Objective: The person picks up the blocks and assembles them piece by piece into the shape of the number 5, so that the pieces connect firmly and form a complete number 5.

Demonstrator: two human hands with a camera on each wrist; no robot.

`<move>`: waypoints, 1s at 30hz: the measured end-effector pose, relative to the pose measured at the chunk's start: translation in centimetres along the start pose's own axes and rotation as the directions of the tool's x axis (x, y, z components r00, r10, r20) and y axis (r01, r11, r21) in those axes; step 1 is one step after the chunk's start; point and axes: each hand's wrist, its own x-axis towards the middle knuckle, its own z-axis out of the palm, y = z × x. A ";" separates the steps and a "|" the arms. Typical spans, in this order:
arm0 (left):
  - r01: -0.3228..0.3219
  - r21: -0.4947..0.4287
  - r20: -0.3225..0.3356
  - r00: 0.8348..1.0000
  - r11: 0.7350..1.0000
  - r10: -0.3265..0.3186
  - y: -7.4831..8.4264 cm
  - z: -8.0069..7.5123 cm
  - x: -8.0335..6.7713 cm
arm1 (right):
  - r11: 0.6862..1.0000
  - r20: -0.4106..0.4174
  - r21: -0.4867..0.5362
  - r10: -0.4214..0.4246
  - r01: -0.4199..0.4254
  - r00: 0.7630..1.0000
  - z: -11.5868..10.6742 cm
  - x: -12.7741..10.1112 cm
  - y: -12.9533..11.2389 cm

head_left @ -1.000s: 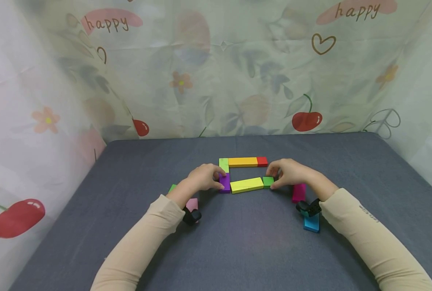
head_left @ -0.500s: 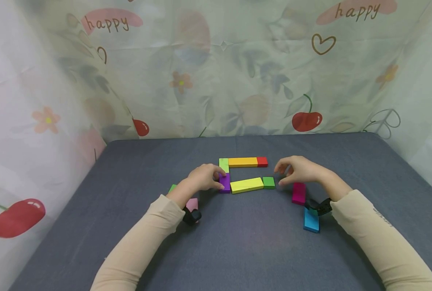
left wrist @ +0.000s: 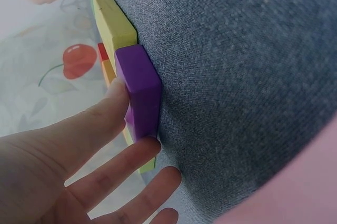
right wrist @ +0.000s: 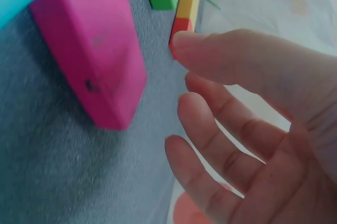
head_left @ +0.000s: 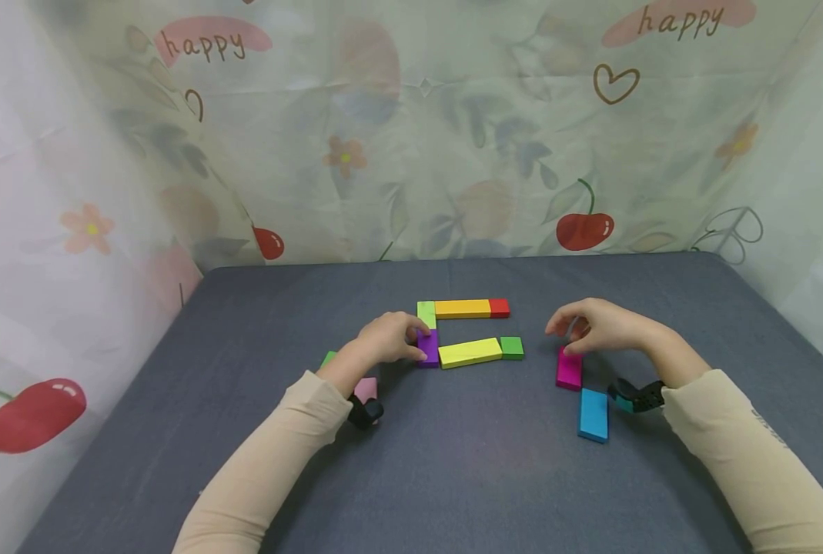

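Note:
My left hand holds the purple block lightly between thumb and index finger. In the left wrist view the thumb tip presses one edge of the purple block and the index fingertip meets its lower part. The yellow block lies slightly slanted beside it, with a small green block at its right end. My right hand hovers with loosely bent fingers at the far end of the magenta block. In the right wrist view nothing sits between its fingers, and the magenta block lies apart.
A lime block, an orange block and a red block join behind the yellow one. A blue block lies near the right wrist. Pink and green blocks are partly hidden by the left arm.
My right hand has let go of the small green block and moved right to the magenta block. The left hand has stayed on the purple block.

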 end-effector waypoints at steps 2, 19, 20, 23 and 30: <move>0.000 0.000 0.000 1.000 1.000 0.000 0.0 0.0 0.0 | 1.000 0.008 0.007 0.008 -0.008 1.000 -0.1 -0.3 0.1; 0.006 -0.009 0.004 1.000 1.000 -0.006 0.1 -0.2 -0.2 | 0.999 0.132 0.009 0.050 -0.052 0.990 0.7 -1.2 0.9; 0.006 -0.010 0.004 1.000 1.000 -0.006 0.1 -0.2 -0.2 | 0.999 0.134 0.007 0.052 -0.053 0.990 0.8 -1.1 0.9; 0.007 -0.009 0.004 1.000 1.000 -0.006 0.1 -0.2 -0.2 | 0.998 0.134 -0.003 0.055 -0.055 0.989 1.0 -1.0 1.0; 0.002 -0.009 0.001 1.000 1.000 -0.002 0.1 -0.1 -0.2 | 0.999 0.121 -0.017 0.034 -0.032 0.992 1.3 -0.8 1.3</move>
